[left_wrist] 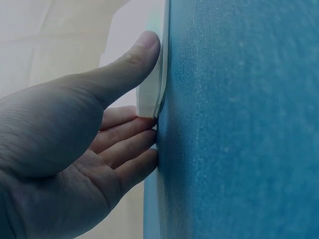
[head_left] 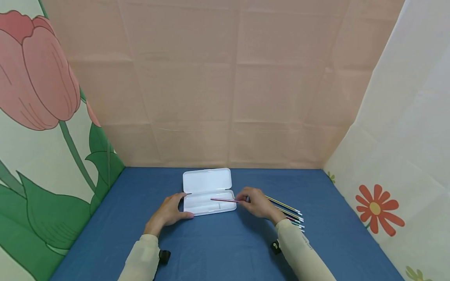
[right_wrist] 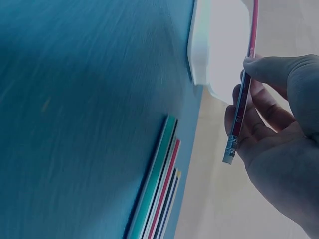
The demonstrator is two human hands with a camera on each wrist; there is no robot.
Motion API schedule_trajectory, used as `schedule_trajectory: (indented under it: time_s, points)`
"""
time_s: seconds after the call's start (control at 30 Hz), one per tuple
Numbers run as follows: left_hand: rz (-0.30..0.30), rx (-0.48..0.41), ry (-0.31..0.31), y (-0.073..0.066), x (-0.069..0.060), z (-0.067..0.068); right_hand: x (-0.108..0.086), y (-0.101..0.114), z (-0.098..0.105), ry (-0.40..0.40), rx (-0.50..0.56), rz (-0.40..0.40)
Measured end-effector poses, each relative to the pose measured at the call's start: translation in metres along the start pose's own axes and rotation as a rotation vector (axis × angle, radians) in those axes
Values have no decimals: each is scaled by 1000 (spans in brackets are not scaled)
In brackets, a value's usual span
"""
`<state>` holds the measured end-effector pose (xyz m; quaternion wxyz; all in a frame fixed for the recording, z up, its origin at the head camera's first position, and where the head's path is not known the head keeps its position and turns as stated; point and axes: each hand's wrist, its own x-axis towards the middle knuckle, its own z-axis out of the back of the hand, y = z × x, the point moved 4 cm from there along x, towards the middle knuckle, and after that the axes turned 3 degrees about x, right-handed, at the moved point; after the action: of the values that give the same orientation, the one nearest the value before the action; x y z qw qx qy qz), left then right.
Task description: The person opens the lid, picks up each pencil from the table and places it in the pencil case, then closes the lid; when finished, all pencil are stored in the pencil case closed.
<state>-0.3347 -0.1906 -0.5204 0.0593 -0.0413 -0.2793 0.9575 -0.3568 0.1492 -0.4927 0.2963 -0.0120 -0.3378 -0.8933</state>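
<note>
An open white pencil case lies on the blue cloth with its lid folded back. At its left end, my left hand holds it, thumb on the near side and fingers towards the far corner. In the left wrist view the thumb presses the wall of the case. My right hand pinches a dark red pencil between thumb and fingers, above the right part of the case. Its eraser end points back towards the palm in the right wrist view.
Several pencils lie side by side on the blue cloth, right of the case and partly hidden by my right hand and forearm. A beige cloth wall stands behind, with flower-printed panels on both sides.
</note>
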Motion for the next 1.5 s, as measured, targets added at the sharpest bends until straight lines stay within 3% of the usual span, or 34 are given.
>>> schedule_trajectory:
  time_s: [0.73, 1.17, 1.5]
  points:
    - [-16, -11, 1, -1, 0, 3, 56, 17, -36, 15, -25, 50]
    - [-5, 5, 5, -1, 2, 3, 76, 24, -56, 76, -58, 23]
    - [-14, 4, 5, 2, 2, 2, 82, 23, -69, 114, -3, -40]
